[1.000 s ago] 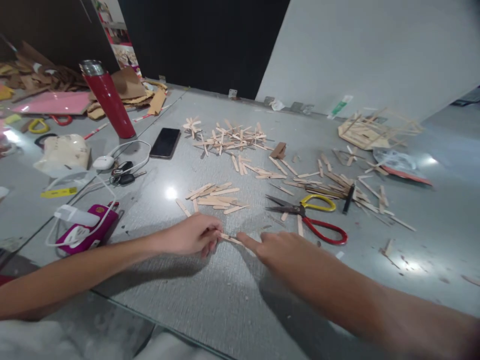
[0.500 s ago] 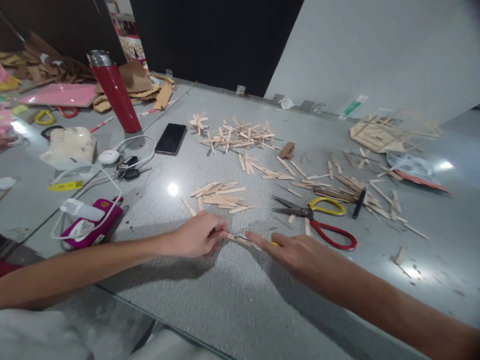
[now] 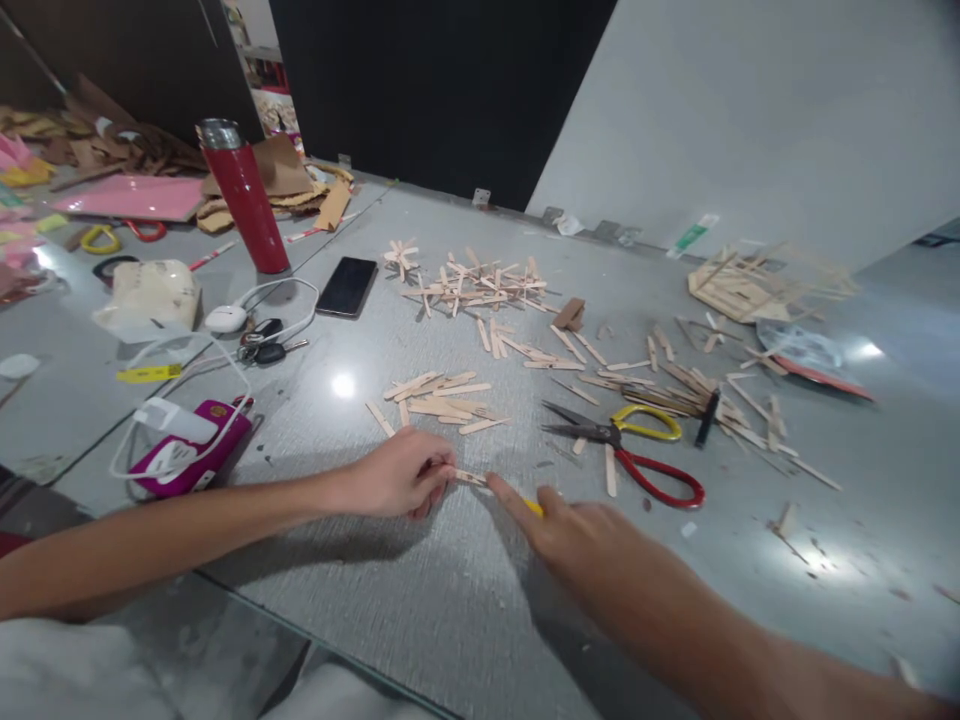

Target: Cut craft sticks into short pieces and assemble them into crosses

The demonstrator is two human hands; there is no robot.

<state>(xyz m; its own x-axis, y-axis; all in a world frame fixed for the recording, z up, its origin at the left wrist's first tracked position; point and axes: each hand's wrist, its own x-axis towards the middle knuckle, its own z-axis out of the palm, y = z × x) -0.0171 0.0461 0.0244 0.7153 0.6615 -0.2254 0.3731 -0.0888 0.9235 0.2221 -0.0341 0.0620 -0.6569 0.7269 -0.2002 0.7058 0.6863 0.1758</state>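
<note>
My left hand [image 3: 401, 472] is closed, its thumb and fingers pinching one end of a wooden craft stick [image 3: 471, 478] just above the tabletop. Dark marks show on the stick's face. My right hand [image 3: 581, 525] is wrapped round a yellow-handled cutter knife [image 3: 533, 507], mostly covered by the palm, with the index finger stretched along it. That fingertip is at the stick's right end; the blade is hard to make out there. Behind my left hand lies a small pile of craft sticks [image 3: 442, 405]. Scissors [image 3: 611, 435] with one yellow and one red handle lie open beyond my right hand.
More sticks [image 3: 480, 285] are heaped at the back, with others [image 3: 682, 385] scattered right beside a black marker [image 3: 707, 418]. A stick frame [image 3: 739, 290] stands back right. On the left are a phone [image 3: 346, 286], red flask [image 3: 247, 205], keys [image 3: 270, 350] and a purple power strip [image 3: 195, 450].
My right hand has shifted slightly left and down along the stick, and more of the yellow handle shows. My left hand keeps its pinch. The camera view has turned slightly.
</note>
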